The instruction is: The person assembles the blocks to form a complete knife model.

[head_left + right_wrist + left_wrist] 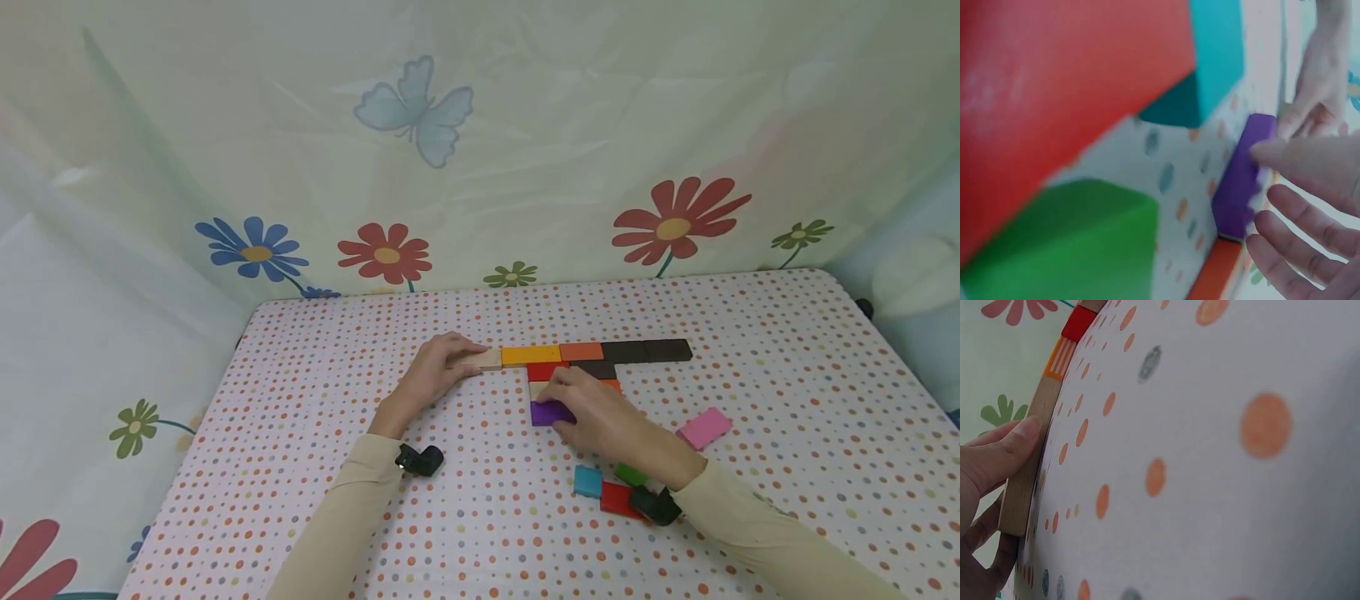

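On my feed a dotted table [300, 467] meets a flowered curtain [540, 125] along its far edge. The left hand [431, 371] pinches a wooden block [1020, 490] at the left end of the row [531, 356]; the right hand [592, 408] pinches a purple block [546, 414] on the near side. I see wide dotted stretches left and right, with a pink block [705, 428] near the right wrist.

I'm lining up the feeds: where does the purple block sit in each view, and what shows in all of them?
Head: the purple block lies right of and below centre, at the fingers of the right hand.
Left wrist: not in this picture.
Right wrist: the purple block is right of centre, end to end with an orange block.
Shared landmark: the left hand, at left wrist's left edge, right wrist's upper right.
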`<state>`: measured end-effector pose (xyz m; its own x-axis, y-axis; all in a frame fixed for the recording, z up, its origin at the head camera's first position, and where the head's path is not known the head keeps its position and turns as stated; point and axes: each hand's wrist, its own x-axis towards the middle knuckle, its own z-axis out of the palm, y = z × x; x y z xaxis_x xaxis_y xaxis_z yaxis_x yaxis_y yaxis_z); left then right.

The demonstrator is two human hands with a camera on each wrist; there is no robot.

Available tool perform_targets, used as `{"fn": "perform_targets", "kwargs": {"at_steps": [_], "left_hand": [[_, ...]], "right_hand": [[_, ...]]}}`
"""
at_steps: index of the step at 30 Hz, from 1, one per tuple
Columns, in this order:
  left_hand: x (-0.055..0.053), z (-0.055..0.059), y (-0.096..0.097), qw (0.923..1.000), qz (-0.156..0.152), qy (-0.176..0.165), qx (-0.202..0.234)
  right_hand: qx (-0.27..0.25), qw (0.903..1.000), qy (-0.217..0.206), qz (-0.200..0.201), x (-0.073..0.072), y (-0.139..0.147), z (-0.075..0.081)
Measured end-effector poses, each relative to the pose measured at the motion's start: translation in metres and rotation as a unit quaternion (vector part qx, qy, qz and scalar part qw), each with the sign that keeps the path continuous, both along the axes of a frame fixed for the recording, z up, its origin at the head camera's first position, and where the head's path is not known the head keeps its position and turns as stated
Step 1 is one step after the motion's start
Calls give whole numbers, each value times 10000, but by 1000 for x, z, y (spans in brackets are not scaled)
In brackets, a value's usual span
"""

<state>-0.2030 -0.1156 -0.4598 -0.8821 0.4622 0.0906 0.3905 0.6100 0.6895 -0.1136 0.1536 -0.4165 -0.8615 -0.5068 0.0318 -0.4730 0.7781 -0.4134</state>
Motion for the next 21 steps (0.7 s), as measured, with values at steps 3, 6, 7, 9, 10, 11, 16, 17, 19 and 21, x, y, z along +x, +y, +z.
{"fn": "perform_targets", "kwargs": {"at_steps": [3, 6, 7, 9, 10, 11, 16, 17, 19, 21], "left_hand": [[0, 1, 1, 10000, -3, -2, -36], [2, 2, 1, 10000, 16, -19, -93], [2, 3, 2, 9999, 23, -16, -124], [3, 4, 2, 9998, 39, -20, -213], [3, 5, 2, 9996, 41, -21, -268], [4, 5, 2, 9994, 40, -6, -338], [5, 10, 5, 9959, -164, 359, -812], [6, 11, 7, 9948, -209, 464, -888], [7, 14, 12, 9922, -315, 707, -977], [10, 19, 19, 9911, -438, 818, -951]], "right_hand": [[-219, 9996, -71, -146, -1, 7, 5], [-455, 9986, -39, -284, -3, 18, 11], [-528, 9981, -29, -312, -3, 23, 13], [-637, 9974, -93, -338, -4, 34, 17], [-664, 9971, -135, -351, -5, 39, 19], [-670, 9969, -167, -369, -4, 45, 20], [-656, 9969, -366, -229, -2, 69, 22], [-641, 9968, -453, -173, -1, 73, 22], [-611, 9953, -756, 2, 2, 79, 21], [-542, 9928, -1039, 243, 5, 84, 19]]}}
